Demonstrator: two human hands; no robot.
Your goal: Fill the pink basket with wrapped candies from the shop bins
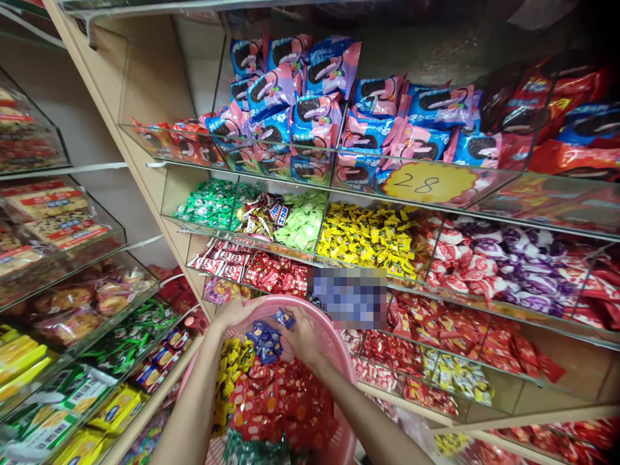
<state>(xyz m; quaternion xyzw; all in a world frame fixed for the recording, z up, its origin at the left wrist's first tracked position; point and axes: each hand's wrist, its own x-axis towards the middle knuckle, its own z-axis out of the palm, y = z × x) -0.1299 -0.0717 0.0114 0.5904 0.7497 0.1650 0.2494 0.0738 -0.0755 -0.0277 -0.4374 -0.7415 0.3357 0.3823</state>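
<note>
A pink plastic basket (pixel 334 323) is in front of me, below the shelves. My left hand (pixel 237 312) is closed on its far-left rim, fingers partly hidden. Inside the basket, my right hand (pixel 301 334) pinches a small blue-wrapped candy (pixel 283 317) between thumb and fingers. Just below lie more blue candies (pixel 264 341) in a small pile. Yellow-wrapped candies (pixel 235 361) fill the left side of the basket. Red candy packets (pixel 281 400) cover the middle, and dark green wrapped candies (pixel 254 449) are at the near end.
Glass-fronted shelves hold blue-and-pink cookie packets (pixel 314 119), yellow candies (pixel 365 239) and purple-and-white candies (pixel 527 265). A yellow price sign (pixel 429 183) reads 28. On the left, another rack carries green packs (pixel 82 387) and yellow packs (pixel 119 410). A wooden shelf panel (pixel 121 110) rises at left.
</note>
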